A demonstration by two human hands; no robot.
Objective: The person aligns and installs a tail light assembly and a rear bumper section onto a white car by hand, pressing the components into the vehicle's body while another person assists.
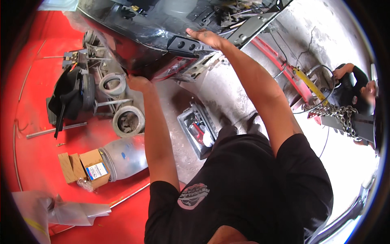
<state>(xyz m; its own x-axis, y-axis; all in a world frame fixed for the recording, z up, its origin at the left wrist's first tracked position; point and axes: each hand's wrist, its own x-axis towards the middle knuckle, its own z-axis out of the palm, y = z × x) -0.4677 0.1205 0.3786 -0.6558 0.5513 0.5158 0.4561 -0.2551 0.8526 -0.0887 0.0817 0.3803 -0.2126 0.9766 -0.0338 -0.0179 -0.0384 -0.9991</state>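
glossy black car body panel at top of view, dented edge, red lamp section along its lower rim. left hand curled around the panel's lower edge, fingers closed on it. right hand laid flat on top, fingers spread, gripping nothing. below: open tool tray on concrete, two rings, cardboard boxes, grey canister on red floor. chain and another person well apart at right.

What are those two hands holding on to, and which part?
Both hold the black car panel: the left hand grips its lower edge, and the right hand lies on its top by the bracket with two holes.
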